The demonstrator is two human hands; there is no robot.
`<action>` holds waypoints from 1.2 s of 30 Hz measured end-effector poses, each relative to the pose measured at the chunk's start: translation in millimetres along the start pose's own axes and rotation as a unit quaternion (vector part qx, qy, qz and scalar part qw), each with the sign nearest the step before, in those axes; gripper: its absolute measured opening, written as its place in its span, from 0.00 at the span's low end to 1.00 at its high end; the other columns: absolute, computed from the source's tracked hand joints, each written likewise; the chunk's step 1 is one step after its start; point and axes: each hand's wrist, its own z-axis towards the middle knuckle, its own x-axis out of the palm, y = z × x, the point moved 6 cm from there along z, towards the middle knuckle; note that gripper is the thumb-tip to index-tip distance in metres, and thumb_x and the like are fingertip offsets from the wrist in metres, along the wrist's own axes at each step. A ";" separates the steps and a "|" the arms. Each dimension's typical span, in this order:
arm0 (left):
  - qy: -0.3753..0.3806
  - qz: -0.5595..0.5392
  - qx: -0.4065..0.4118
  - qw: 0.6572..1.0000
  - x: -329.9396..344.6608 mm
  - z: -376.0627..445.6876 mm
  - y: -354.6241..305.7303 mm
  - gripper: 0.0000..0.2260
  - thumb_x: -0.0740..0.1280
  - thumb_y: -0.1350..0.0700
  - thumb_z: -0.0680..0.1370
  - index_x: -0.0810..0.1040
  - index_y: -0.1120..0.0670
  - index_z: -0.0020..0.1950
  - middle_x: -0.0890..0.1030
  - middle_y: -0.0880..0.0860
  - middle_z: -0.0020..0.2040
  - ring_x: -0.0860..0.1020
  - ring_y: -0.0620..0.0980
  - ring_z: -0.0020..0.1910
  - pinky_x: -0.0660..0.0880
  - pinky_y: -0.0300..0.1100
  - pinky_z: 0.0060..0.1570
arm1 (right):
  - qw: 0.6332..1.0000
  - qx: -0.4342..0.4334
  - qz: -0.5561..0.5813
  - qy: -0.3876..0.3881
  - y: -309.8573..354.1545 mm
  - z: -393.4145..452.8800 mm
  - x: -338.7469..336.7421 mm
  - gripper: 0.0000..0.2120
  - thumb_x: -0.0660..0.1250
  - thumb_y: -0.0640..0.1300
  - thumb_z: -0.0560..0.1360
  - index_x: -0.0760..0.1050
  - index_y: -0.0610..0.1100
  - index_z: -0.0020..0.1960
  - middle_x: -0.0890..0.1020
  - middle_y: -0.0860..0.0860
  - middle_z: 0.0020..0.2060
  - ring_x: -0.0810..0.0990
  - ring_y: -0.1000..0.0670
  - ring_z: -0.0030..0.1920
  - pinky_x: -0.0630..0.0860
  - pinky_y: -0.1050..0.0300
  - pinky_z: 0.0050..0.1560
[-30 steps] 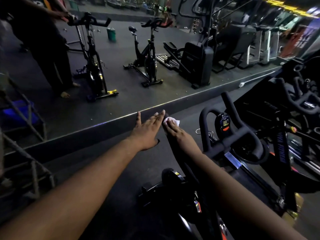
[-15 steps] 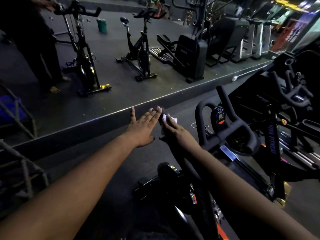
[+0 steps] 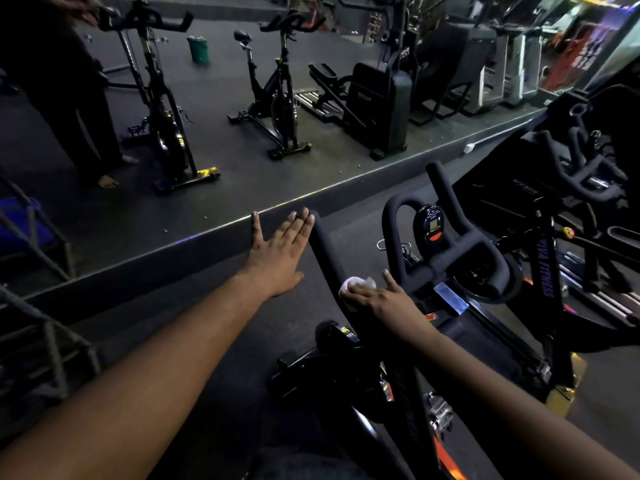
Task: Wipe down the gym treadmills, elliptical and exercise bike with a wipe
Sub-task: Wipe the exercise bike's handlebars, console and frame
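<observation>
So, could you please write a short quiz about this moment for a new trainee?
1. True or false: the right hand presses the wipe on the handlebar of the nearest bike.
2. The left hand is: A) flat open beside the handlebar, B) gripping the seat, C) holding a bottle.
3. Fill in: the small screen sits between the two upright ____ of the handlebar.

Key: 1 true; 2 A; 3 horns.
</observation>
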 end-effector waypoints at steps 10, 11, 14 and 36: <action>0.017 -0.033 -0.016 0.999 -1.5 -1.6 0.2 0.49 0.64 0.41 0.79 0.26 0.52 0.79 0.24 0.47 0.77 0.36 0.46 0.81 0.38 0.76 0.72 | 0.989 -0.103 -0.059 -0.087 16.2 83.5 -13.4 0.21 0.56 0.41 0.76 0.81 0.37 0.62 0.80 0.40 0.65 0.79 0.37 0.65 0.79 0.44 0.61; 0.020 -0.036 -0.014 0.999 -2.3 -1.5 0.4 0.49 0.64 0.42 0.80 0.26 0.52 0.79 0.26 0.47 0.78 0.35 0.46 0.81 0.39 0.76 0.72 | 0.987 -0.118 -0.077 -0.079 15.2 77.8 -7.2 0.20 0.56 0.41 0.77 0.82 0.38 0.61 0.80 0.41 0.65 0.79 0.38 0.66 0.77 0.43 0.63; 0.022 -0.044 -0.012 0.999 -2.1 -1.6 -1.1 0.49 0.65 0.43 0.79 0.26 0.52 0.79 0.27 0.48 0.80 0.35 0.46 0.81 0.38 0.76 0.72 | 0.980 -0.160 -0.108 -0.048 9.8 54.0 3.1 0.19 0.56 0.44 0.79 0.84 0.42 0.57 0.82 0.45 0.64 0.79 0.44 0.67 0.68 0.40 0.70; 0.011 -0.027 -0.053 0.998 -1.6 -2.0 -19.6 0.52 0.65 0.38 0.77 0.26 0.57 0.79 0.24 0.53 0.78 0.34 0.50 0.81 0.34 0.76 0.69 | 0.989 0.113 0.094 0.032 -7.3 4.1 16.8 0.20 0.59 0.47 0.81 0.67 0.46 0.72 0.80 0.41 0.56 0.81 0.38 0.52 0.76 0.47 0.51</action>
